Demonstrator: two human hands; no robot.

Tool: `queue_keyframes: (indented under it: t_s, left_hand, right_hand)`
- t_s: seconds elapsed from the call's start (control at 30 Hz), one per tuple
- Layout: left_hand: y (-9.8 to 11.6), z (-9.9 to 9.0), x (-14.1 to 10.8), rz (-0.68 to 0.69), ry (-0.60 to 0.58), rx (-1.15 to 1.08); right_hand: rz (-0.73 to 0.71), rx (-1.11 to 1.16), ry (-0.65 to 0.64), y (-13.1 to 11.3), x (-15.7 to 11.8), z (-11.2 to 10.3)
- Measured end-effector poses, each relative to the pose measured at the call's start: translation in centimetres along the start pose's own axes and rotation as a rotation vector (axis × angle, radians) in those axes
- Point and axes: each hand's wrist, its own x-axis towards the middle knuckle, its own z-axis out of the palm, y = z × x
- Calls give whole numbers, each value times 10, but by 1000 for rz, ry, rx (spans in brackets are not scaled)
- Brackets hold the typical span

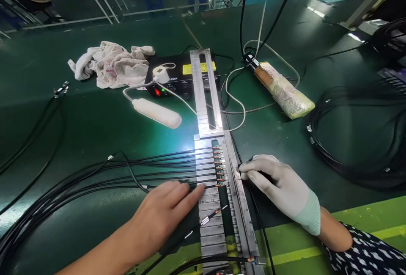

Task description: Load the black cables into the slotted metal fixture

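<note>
So the cables (38, 209) run in from the left, ends lying side by side in the jig (211, 224) with the bared wires (218, 167) poking out over the slot. I'd guess they're light but springy, a smooth jacket that might roll a bit under bare skin, and long enough that the loose bundle could tug the ends around. The wires look like the fragile bit: thin, easy to bend, so I'd grab the jacket just left of the jig and keep off the tips. Left hand (165, 205) has its fingers loosely spread, fingertips at the nearest seated cable, not wrapped around anything. Right hand (279, 186), gloved, has thumb and fingers drawn narrow beside the jig's right edge; can't tell whether anything's pinched in there.
</note>
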Motion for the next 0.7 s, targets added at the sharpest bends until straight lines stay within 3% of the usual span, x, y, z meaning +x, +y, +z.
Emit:
queue_keyframes:
  t_s: [0.13,0.27,0.37,0.47,0.57,0.7]
  left_hand:
    - [-5,-4,3,13,-100,-85]
    - [-9,-4,6,-14,-132,-184]
    - [-8,0,6,-6,-115,-180]
    - [-2,3,2,-20,-19,-70]
    - [5,5,-5,-77,28,70]
    - [9,16,-13,-106,-84,79]
  right_hand:
    - [-26,-7,16,-1,-2,2]
    - [-201,-45,78,-4,-6,10]
    - [-376,-107,3,-6,-8,14]
    - [-484,-134,-55,-4,-7,15]
    - [-496,-164,-58,-2,-6,15]
    - [-477,-277,-53,-2,-4,16]
